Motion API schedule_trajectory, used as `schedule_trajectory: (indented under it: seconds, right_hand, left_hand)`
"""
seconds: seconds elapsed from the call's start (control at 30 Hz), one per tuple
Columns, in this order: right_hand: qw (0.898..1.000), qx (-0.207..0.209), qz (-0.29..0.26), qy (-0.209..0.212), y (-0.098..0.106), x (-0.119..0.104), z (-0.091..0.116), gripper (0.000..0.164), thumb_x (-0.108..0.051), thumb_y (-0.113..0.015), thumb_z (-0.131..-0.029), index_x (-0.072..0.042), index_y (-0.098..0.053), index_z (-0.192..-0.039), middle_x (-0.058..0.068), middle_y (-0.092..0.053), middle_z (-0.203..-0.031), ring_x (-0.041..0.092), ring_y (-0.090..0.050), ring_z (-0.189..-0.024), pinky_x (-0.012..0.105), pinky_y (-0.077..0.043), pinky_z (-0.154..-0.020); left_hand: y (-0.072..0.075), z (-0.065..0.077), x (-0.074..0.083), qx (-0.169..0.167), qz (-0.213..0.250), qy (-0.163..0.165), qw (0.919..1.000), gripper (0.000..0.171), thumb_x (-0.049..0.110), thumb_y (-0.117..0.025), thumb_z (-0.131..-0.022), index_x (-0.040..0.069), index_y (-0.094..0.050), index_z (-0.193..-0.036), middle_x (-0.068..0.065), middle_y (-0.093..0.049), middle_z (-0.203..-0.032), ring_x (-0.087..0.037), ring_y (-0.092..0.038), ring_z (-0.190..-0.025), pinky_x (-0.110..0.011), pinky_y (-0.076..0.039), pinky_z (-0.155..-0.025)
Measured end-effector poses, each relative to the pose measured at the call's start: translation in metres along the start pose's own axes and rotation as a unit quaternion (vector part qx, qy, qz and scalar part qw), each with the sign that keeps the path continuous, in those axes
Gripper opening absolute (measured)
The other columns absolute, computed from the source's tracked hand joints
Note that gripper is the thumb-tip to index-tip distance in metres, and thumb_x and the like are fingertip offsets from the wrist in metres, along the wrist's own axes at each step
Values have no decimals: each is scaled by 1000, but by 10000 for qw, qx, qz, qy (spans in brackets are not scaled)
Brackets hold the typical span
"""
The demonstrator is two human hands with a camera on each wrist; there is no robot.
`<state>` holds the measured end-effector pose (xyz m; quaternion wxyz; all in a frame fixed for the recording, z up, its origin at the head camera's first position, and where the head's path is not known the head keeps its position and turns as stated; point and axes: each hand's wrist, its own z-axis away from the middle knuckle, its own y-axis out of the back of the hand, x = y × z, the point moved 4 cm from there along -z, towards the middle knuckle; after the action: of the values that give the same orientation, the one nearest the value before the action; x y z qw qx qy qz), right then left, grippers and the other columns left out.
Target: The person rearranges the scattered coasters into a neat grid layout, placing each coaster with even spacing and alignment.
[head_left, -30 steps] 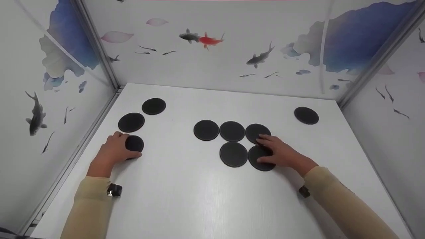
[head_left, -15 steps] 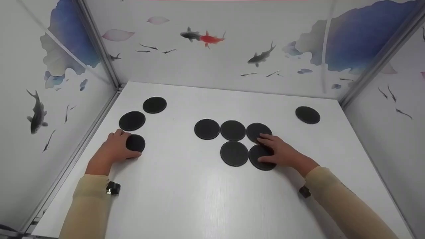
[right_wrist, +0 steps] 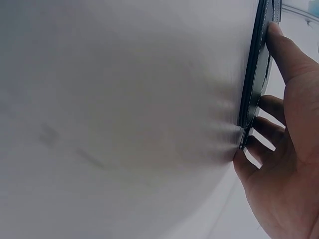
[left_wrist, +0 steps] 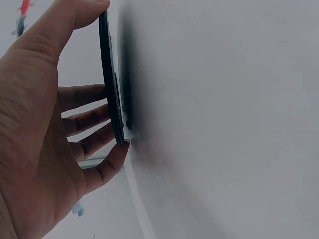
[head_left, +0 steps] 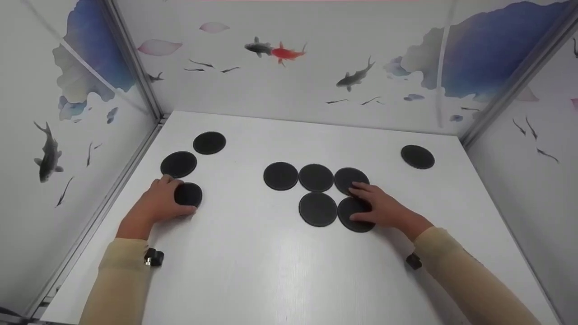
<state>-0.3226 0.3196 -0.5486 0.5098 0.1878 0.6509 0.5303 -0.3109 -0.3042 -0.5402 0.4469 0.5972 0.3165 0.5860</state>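
My left hand (head_left: 159,201) holds a round black coaster (head_left: 188,195) by its edge, thumb on the near side and fingers on the far side. In the left wrist view a narrow gap with a shadow shows between this coaster (left_wrist: 110,79) and the table, so it is slightly raised. My right hand (head_left: 384,206) rests its thumb on the lower right coaster (head_left: 350,223) of a group and its fingers on the upper right coaster (head_left: 347,178). In the right wrist view, the fingertips press on stitched black coasters (right_wrist: 256,74) lying flat.
Left of these lie the other grouped coasters, an upper middle one (head_left: 316,177), an upper left one (head_left: 280,176) and a lower one (head_left: 318,209). Two coasters (head_left: 179,164) lie at the back left, one coaster (head_left: 417,156) at the back right. Printed walls (head_left: 289,99) enclose the white table (head_left: 253,271).
My left hand has shifted slightly to the right with its coaster, away from the left side. My right hand and the grouped coasters stay in place.
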Motion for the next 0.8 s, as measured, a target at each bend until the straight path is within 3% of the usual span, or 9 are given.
schedule_trajectory:
  seconds: [0.37,0.57,0.8]
  right_hand:
    - [10000,-16,-25,-25,-1,1,0,91,-53,-85,-97,-9,-49,-167,14,-33,-178,45,-29,-163,63,-32,-128]
    - [10000,-20,-4,-32,-1,3,-1,92,-55,-85,-96,-10,-49,-167,12,-33,-179,44,-29,-163,63,-32,-128]
    - [10000,-1,-61,-71,-2,3,-1,92,-56,-85,-96,-11,-48,-168,12,-32,-179,43,-29,-164,62,-32,-128]
  left_hand:
    - [2,-9,34,79,-47,-533,9985,96,56,-88,-87,-3,-55,-154,-22,-48,-150,-43,-46,-132,-66,-49,-108]
    - [-3,-14,54,-18,-138,-687,9975,95,59,-87,-88,2,-55,-156,-18,-49,-149,-41,-47,-134,-65,-51,-107]
    - [-11,-21,85,41,-245,-1094,9937,93,57,-90,-85,3,-59,-153,-16,-54,-143,-37,-52,-130,-59,-54,-106]
